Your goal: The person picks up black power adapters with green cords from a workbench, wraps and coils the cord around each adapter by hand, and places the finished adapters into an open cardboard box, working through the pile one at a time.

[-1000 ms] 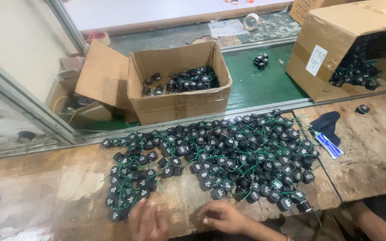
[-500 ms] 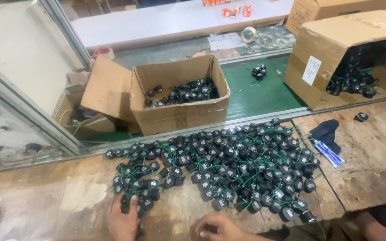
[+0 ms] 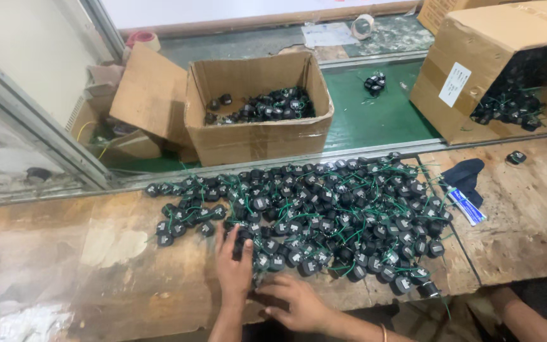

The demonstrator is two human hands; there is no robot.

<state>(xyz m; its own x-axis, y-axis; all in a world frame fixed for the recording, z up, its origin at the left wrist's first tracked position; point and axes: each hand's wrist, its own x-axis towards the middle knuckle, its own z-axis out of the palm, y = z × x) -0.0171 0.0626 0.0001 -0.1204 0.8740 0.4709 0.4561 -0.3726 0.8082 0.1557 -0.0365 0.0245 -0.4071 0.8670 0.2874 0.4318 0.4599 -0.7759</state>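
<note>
Pile of small black round parts (image 3: pixel 311 215) with green wires lies spread across the worn wooden bench (image 3: pixel 96 278), long axis running left-right, widest toward the right. Its near edge sits directly ahead of both hands, just beyond the fingertips.

Left hand (image 3: pixel 234 266) reaches forward into the near-left part of the pile, fingers laid over a black part (image 3: pixel 243 239); looks like it is closing round that part, but the fingers hide it and I cannot tell if it is truly gripped. Right hand (image 3: pixel 295 303) lies flat and slack at the bench edge, fingers pointing left, grasping nothing, just short of the pile's front row. Left hand is the nearer one to the parts.

Beyond the pile: open cardboard box (image 3: pixel 257 107) holding more black parts, on a green belt (image 3: pixel 375 117). Tipped box (image 3: pixel 501 69) at right, spilling parts. Dark cloth (image 3: pixel 466 177) and a small tube (image 3: pixel 466 206) lie right of the pile.
</note>
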